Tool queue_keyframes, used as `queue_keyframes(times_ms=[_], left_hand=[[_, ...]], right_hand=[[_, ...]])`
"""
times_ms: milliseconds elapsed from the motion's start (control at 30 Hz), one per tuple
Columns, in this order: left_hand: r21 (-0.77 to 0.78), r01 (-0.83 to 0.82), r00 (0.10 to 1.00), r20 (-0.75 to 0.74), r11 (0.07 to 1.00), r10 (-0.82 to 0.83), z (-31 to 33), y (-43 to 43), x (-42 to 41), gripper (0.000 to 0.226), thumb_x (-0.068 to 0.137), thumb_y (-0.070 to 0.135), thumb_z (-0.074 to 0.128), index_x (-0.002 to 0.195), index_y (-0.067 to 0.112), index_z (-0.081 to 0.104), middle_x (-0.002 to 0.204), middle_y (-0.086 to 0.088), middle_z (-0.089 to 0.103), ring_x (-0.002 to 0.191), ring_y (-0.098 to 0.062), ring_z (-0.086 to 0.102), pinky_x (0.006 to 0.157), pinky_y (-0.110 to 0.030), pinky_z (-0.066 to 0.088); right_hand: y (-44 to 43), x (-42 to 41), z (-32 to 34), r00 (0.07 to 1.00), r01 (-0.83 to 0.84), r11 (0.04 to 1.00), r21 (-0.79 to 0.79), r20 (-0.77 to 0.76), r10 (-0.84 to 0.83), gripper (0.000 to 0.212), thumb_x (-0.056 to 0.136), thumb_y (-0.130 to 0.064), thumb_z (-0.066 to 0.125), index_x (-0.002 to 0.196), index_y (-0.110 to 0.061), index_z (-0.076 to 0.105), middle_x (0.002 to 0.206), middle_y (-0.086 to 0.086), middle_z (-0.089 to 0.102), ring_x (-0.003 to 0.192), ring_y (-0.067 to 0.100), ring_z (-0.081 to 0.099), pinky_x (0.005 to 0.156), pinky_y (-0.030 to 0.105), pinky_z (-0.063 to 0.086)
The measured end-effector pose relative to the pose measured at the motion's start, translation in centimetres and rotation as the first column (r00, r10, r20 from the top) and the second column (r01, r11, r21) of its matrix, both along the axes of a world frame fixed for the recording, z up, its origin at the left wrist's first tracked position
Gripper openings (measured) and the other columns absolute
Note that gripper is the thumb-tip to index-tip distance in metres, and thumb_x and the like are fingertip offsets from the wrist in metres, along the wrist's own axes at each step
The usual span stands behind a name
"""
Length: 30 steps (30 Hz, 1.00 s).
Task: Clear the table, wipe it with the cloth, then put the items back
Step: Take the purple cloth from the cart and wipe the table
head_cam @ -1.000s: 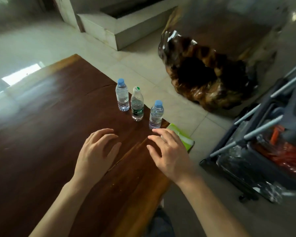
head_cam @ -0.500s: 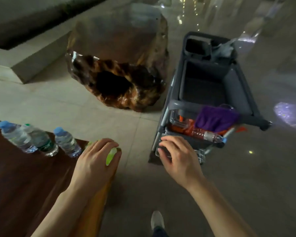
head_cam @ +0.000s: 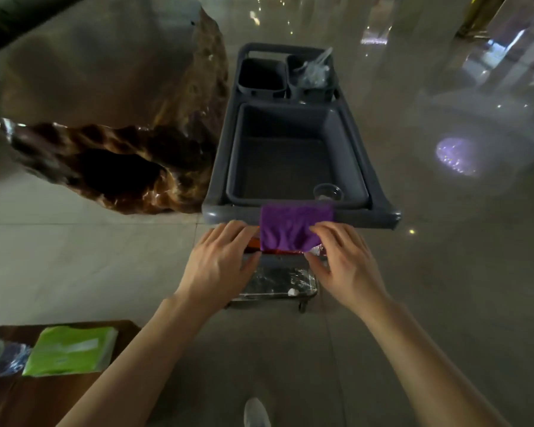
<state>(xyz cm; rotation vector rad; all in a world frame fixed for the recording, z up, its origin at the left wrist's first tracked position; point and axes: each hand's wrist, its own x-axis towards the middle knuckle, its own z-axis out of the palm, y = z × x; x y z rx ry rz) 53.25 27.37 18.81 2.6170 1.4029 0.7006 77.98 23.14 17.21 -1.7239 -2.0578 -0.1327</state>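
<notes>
Two hands of ours reach forward over the floor, apart from each other, both at the purple cloth. Nearest to us, at the lower left, we see a corner of the wooden table; a green packet lies flat on it, and just beside the packet, at the left edge, lies a water bottle, partly cut off. A grey shoe shows at the bottom edge.

Further on, our left hand has loose, spread fingers whose tips touch the left side of the cloth. Our right hand meets the right side with thumb and fingers; we cannot tell if it already pinches the cloth. The cloth hangs over the near rail of the grey cart. Behind the rail, a clear plastic cup stands in the near right corner of the large tub. At the far end sit two small bins. Left of the cart stands a big glossy wood stump.
</notes>
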Motion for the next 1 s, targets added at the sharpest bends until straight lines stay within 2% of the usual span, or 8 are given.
queue_keyframes(times_ms=[167, 300, 467, 700, 767, 833, 900, 1000], left_hand=[[-0.114, -0.039, 0.995, -0.094, 0.993, 0.028, -1.4, 5.3, 4.4, 0.076, 0.084, 0.040, 0.078, 0.149, 0.013, 0.046, 0.152, -0.008, 0.051, 0.140, -0.029, 0.047, 0.116, -0.044, 0.037], [-0.160, -0.055, 0.989, -0.143, 0.986, 0.032, -2.9, 7.9, 5.7, 0.083, 0.085, 0.042, 0.077, 0.154, 0.017, 0.040, 0.158, -0.004, 0.044, 0.147, -0.026, 0.040, 0.121, -0.041, 0.027], [-0.142, -0.004, 1.000, -0.008, 0.990, 0.003, -4.0, 8.7, 5.3, 0.059, 0.078, 0.022, 0.085, 0.132, 0.007, 0.067, 0.127, -0.013, 0.072, 0.119, -0.033, 0.067, 0.106, -0.049, 0.050], [-0.063, 0.029, 0.989, 0.144, 0.998, -0.020, -3.3, 9.2, 4.9, 0.022, 0.093, 0.015, 0.071, 0.112, 0.006, 0.077, 0.110, -0.009, 0.078, 0.105, -0.028, 0.073, 0.097, -0.043, 0.055], [-0.097, 0.023, 0.973, 0.230, 0.995, 0.000, -2.2, 9.2, 4.5, 0.018, 0.096, 0.014, 0.067, 0.110, 0.008, 0.076, 0.102, -0.004, 0.078, 0.096, -0.022, 0.073, 0.090, -0.035, 0.057], [-0.183, -0.036, 0.935, 0.342, 0.982, 0.098, -0.9, 8.9, 3.5, 0.014, 0.098, 0.017, 0.064, 0.109, 0.015, 0.073, 0.093, 0.010, 0.072, 0.084, -0.004, 0.069, 0.075, -0.023, 0.059], [-0.265, -0.069, 0.868, 0.459, 0.962, 0.189, 0.3, 8.4, 2.0, 0.011, 0.100, 0.021, 0.059, 0.108, 0.026, 0.065, 0.090, 0.020, 0.065, 0.083, 0.008, 0.065, 0.067, -0.012, 0.054], [-0.250, -0.128, 0.759, 0.598, 0.960, 0.257, 2.1, 7.1, -1.1, 0.010, 0.101, 0.022, 0.055, 0.109, 0.027, 0.058, 0.094, 0.020, 0.064, 0.090, 0.010, 0.064, 0.069, -0.008, 0.051]], right_hand=[[4.2, 4.0, -1.3, 0.999, 0.019, 0.995, -0.097, 0.039, -0.015, 0.063, 0.090, -0.032, 0.073, 0.143, -0.005, 0.052, 0.144, 0.011, 0.056, 0.130, 0.032, 0.053, 0.106, 0.049, 0.046], [6.8, 5.4, -2.2, 0.998, 0.000, 0.989, -0.149, 0.064, 0.009, 0.065, 0.091, -0.036, 0.072, 0.146, -0.008, 0.051, 0.149, 0.009, 0.054, 0.138, 0.030, 0.048, 0.112, 0.049, 0.041], [8.2, 6.2, -2.9, 0.998, -0.063, 0.991, -0.115, -0.023, 0.060, 0.057, 0.086, -0.029, 0.078, 0.136, -0.008, 0.063, 0.135, 0.006, 0.067, 0.132, 0.027, 0.056, 0.110, 0.045, 0.044], [9.3, 5.6, -1.7, 0.981, -0.043, 0.999, 0.002, -0.190, 0.043, 0.023, 0.089, -0.015, 0.076, 0.108, -0.002, 0.077, 0.106, 0.010, 0.077, 0.107, 0.028, 0.070, 0.096, 0.043, 0.052], [9.6, 4.6, -0.5, 0.952, -0.049, 0.999, 0.002, -0.303, 0.047, 0.017, 0.094, -0.018, 0.071, 0.104, -0.004, 0.073, 0.093, 0.005, 0.075, 0.091, 0.016, 0.070, 0.085, 0.032, 0.053], [10.1, 3.3, 1.1, 0.904, -0.055, 0.998, -0.003, -0.426, 0.048, 0.015, 0.098, -0.027, 0.064, 0.097, -0.012, 0.068, 0.074, -0.010, 0.065, 0.069, -0.001, 0.061, 0.068, 0.011, 0.043], [10.6, 1.5, 2.8, 0.856, -0.090, 0.996, 0.004, -0.511, 0.080, 0.014, 0.101, -0.033, 0.060, 0.095, -0.020, 0.062, 0.069, -0.016, 0.060, 0.068, -0.004, 0.060, 0.061, 0.006, 0.039], [11.5, -2.5, 5.1, 0.814, -0.221, 0.972, 0.082, -0.534, 0.230, 0.011, 0.104, -0.034, 0.052, 0.101, -0.024, 0.055, 0.072, -0.018, 0.058, 0.073, -0.005, 0.062, 0.060, 0.004, 0.042]])
